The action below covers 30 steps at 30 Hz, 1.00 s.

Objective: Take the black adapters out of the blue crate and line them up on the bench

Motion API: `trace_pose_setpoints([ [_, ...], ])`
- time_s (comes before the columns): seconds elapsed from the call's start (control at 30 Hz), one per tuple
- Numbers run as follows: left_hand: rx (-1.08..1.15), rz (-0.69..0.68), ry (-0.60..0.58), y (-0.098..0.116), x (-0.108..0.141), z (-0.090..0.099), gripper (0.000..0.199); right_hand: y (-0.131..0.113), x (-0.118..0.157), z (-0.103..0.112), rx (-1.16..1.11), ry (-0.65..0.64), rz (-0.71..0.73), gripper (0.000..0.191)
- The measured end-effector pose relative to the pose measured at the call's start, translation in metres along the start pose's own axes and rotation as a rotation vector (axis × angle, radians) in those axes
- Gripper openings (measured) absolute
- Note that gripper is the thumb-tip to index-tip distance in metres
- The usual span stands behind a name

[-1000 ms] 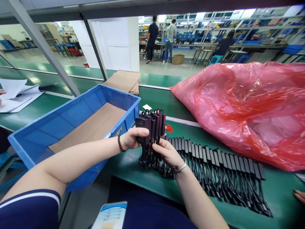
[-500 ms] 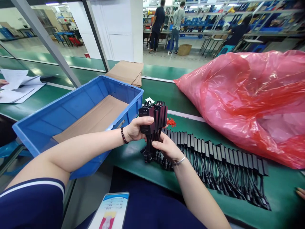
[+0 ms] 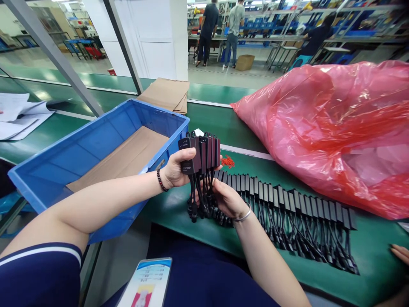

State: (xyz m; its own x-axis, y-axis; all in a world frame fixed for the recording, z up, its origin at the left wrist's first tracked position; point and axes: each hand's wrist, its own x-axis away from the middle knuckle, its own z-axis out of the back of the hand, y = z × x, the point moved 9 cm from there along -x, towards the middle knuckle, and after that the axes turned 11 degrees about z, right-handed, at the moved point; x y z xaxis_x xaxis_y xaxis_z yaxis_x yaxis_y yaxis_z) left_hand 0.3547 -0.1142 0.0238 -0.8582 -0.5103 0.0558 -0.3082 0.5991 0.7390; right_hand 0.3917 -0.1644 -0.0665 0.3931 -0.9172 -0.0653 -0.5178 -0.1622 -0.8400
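Observation:
My left hand (image 3: 176, 167) grips a bunch of several black box-shaped cable adapters (image 3: 209, 151), thumb across the front one and fingers hidden behind. They stand upright above the green bench, with short black cables hanging down. Around those cables, just below the boxes, my right hand (image 3: 228, 199) is closed; part of its fingers is hidden behind them. To the right, a long row of similar black adapters (image 3: 287, 201) lies side by side on the bench, cables toward me. A little heap of small red pieces (image 3: 228, 161) lies right behind the bunch.
A blue crate (image 3: 92, 147) with cardboard (image 3: 124, 155) on its floor stands at the left. Behind it lie brown cardboard sheets (image 3: 166, 94). A big pink plastic bag (image 3: 319, 123) fills the back right. Another person's hand (image 3: 401, 252) shows at the right edge. Papers (image 3: 22, 117) lie far left.
The bunch of adapters has shifted slightly left and turned, its boxes fanned a bit wider. My right hand has moved slightly down along the cables. The view has shifted a little.

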Motion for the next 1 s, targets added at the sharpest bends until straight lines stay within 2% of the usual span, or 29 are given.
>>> trace_pose_setpoints([
  [0.2,-0.041,0.012,-0.018,-0.001,0.003,-0.003,0.063,-0.001,0.007,0.005,-0.072,-0.023,-0.045,0.056],
  [0.27,-0.053,-0.008,-0.012,0.001,0.003,-0.004,0.063,-0.007,0.008,0.006,-0.022,-0.025,-0.015,0.051],
  [0.37,-0.066,-0.029,0.008,0.002,0.003,-0.006,0.063,-0.015,0.01,0.004,0.095,-0.062,0.05,0.033],
  [0.47,-0.082,0.002,0.011,-0.001,0.004,-0.008,0.064,-0.016,0.01,0.004,0.164,-0.099,0.076,0.024],
  [0.77,-0.12,0.002,0.01,-0.001,0.004,-0.006,0.066,-0.011,0.01,0.011,0.185,-0.121,0.029,0.023],
  [1.0,-0.133,0.001,0.036,0.001,0.004,-0.006,0.067,-0.007,0.014,0.006,0.258,-0.227,-0.008,0.038],
])
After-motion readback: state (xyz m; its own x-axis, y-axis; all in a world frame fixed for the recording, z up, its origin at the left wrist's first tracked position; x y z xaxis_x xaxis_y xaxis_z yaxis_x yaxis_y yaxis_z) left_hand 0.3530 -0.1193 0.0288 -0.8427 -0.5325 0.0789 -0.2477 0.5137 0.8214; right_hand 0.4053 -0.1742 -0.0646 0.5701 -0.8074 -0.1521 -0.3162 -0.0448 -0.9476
